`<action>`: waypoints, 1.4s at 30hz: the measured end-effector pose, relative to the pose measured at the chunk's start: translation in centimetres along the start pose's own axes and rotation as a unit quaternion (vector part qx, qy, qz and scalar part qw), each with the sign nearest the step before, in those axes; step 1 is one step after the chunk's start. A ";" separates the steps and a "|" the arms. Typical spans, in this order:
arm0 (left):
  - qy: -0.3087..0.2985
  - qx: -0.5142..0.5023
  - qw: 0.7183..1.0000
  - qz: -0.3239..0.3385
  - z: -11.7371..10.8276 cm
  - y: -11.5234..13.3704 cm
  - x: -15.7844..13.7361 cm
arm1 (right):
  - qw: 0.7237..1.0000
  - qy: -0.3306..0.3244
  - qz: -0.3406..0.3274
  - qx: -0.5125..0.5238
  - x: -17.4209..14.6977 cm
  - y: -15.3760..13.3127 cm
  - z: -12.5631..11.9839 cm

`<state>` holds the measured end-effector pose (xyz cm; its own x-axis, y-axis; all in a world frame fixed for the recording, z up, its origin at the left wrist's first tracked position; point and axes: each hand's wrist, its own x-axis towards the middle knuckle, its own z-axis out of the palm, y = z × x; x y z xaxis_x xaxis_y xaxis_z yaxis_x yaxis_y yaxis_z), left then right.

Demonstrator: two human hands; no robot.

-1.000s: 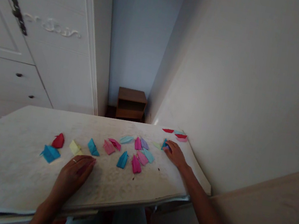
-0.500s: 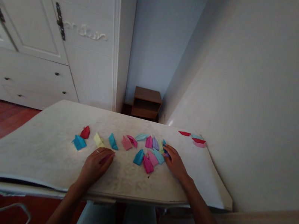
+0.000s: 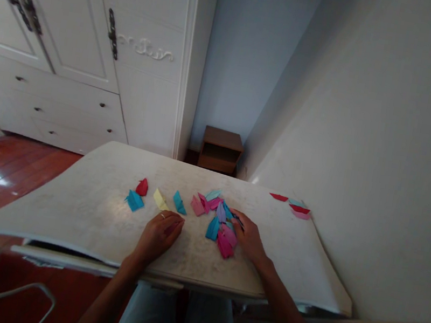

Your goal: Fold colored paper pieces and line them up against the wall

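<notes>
- Right hand (image 3: 250,239), in the head view: fingers bent against the right side of a loose heap of folded papers (image 3: 225,246); whether they pinch a piece, I cannot tell.
- Left hand (image 3: 158,237): fingers curled inward, toward the front edge of the desk (image 3: 68,214); I cannot tell whether anything is inside.
- That heap, with magenta, blue, lavender and pink pieces, lies right of the desk's middle, between front and far edges.
- Nearer the left edge, a red folded paper (image 3: 141,187) lies just beside a blue folded paper (image 3: 134,200).
- Just beyond the left hand: a yellow folded paper (image 3: 160,200).
- By the far right corner: a small group of folded papers (image 3: 298,209), red, pink and light blue.
</notes>
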<state>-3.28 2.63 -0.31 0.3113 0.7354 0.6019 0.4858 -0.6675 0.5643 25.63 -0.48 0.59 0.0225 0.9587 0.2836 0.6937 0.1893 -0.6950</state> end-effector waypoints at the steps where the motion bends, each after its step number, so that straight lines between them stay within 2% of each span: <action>1: -0.004 -0.002 1.000 0.000 0.0 0.0 0.0 | 1.000 -0.024 -0.013 -0.009 0.0 -0.3 0.6; 5: -0.008 -0.002 1.000 0.005 0.0 0.0 -0.1 | 0.988 -0.125 -0.085 -0.029 0.1 -1.9 2.6; 8: -0.003 0.011 1.000 0.021 0.0 0.2 -0.1 | 0.972 -0.186 -0.140 -0.019 0.4 -3.0 2.7; 12: -0.025 0.047 0.997 0.059 0.7 1.0 0.3 | 0.974 -0.176 -0.137 -0.044 -0.1 -2.9 1.6; 16: -0.118 0.085 0.985 0.089 2.6 2.2 1.5 | 0.969 -0.182 -0.137 -0.092 -1.8 -1.3 1.5; 20: -0.227 0.118 0.961 0.107 4.9 3.1 2.7 | 0.960 -0.190 -0.152 -0.140 -3.0 0.4 1.9; 23: -0.259 0.124 0.952 0.108 5.2 2.9 2.7 | 0.963 -0.170 -0.142 -0.155 -3.2 1.6 1.1; 30: -0.267 0.115 0.951 0.104 1.6 0.8 1.6 | 0.969 -0.151 -0.130 -0.147 -2.3 3.6 -1.5; 34: -0.240 0.146 0.956 0.088 0.6 -0.1 1.0 | 0.959 -0.174 -0.140 -0.173 -0.5 2.9 -0.6; 38: -0.200 0.178 0.961 0.067 0.6 -0.6 0.5 | 0.940 -0.215 -0.192 -0.181 1.2 1.4 0.8; 40: -0.179 0.180 0.965 0.065 0.5 -0.7 0.5 | 0.939 -0.212 -0.204 -0.178 1.6 1.3 0.9; 42: -0.151 0.173 0.970 0.074 0.3 -0.7 0.4 | 0.948 -0.192 -0.188 -0.171 1.7 1.8 0.6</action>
<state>-3.22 3.46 -0.60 0.5988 0.6695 0.4396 0.6457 -0.7283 0.2295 26.48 1.63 -0.57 -0.4907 0.8561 0.1624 0.7949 0.5161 -0.3191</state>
